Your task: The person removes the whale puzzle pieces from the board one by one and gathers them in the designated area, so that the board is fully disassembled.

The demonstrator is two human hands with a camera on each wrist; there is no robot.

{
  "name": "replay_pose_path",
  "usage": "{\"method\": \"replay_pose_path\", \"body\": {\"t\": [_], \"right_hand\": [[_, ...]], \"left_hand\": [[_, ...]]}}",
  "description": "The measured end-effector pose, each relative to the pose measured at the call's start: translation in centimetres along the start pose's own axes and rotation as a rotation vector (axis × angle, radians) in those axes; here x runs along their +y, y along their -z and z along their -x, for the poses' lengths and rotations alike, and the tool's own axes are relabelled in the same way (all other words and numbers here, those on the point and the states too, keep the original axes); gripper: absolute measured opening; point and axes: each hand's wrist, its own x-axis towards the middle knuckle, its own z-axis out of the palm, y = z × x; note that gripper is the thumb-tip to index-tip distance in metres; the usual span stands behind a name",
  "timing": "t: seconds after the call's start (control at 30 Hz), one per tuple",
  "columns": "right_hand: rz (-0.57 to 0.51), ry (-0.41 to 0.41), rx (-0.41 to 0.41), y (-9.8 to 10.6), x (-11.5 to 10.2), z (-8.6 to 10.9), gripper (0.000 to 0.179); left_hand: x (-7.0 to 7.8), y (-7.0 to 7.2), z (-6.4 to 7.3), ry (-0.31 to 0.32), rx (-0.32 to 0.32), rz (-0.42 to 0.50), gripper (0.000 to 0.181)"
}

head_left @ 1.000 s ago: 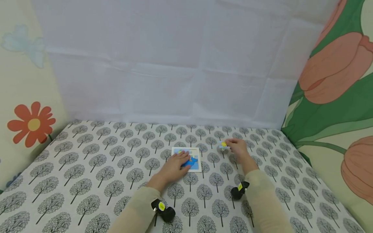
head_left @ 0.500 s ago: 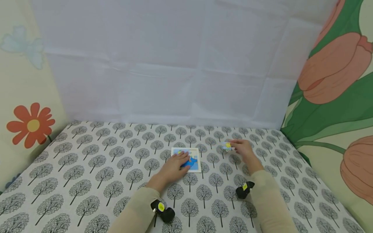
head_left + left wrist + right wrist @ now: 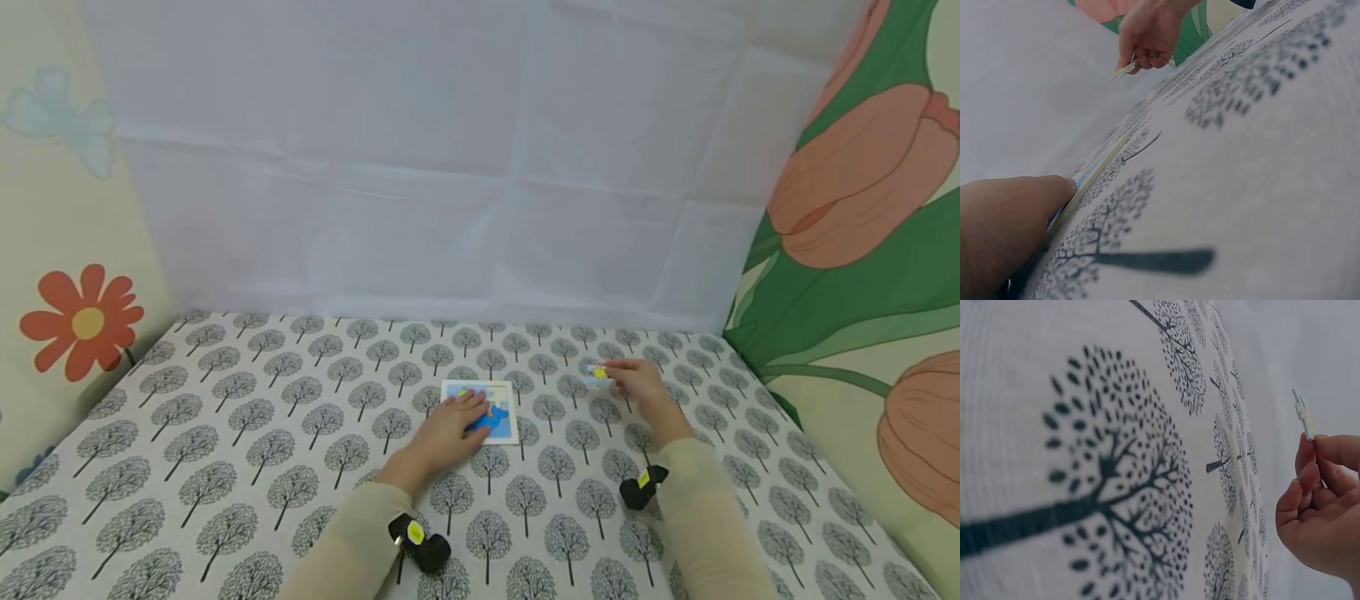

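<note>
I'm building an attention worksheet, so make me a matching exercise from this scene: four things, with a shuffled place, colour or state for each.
Things
1. Left hand
2. Sun piece
3. Tablecloth
4. Wall flower

Descriptions
A. White with dark trees
B. Red petals, yellow centre
C. Pinched by the right hand
D. Resting on the picture board

Pairs: 1-D, 2-C, 3-A, 4-B

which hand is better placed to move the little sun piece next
Probably the right hand: it pinches the little sun piece clear of the cloth. The left hand rests on the framed picture, apart from the piece, so it seems better suited to steadying that.
</note>
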Motion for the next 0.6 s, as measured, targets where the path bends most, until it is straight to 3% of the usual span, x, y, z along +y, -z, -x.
{"method": "replay_pose_path", "body": {"t": [0.37, 0.6], "right_hand": [[-0.03, -0.022, -0.023, 0.8, 0.3, 0.3, 0.027], [-0.074, -0.049, 0.008, 1.3, 1.2, -0.4, 0.029]], "left_hand": [[0.2, 0.0, 0.0, 0.018, -0.016, 0.009, 0.046], [0.1, -0.1, 0.0, 0.017, -0.01, -0.003, 0.046]]}}
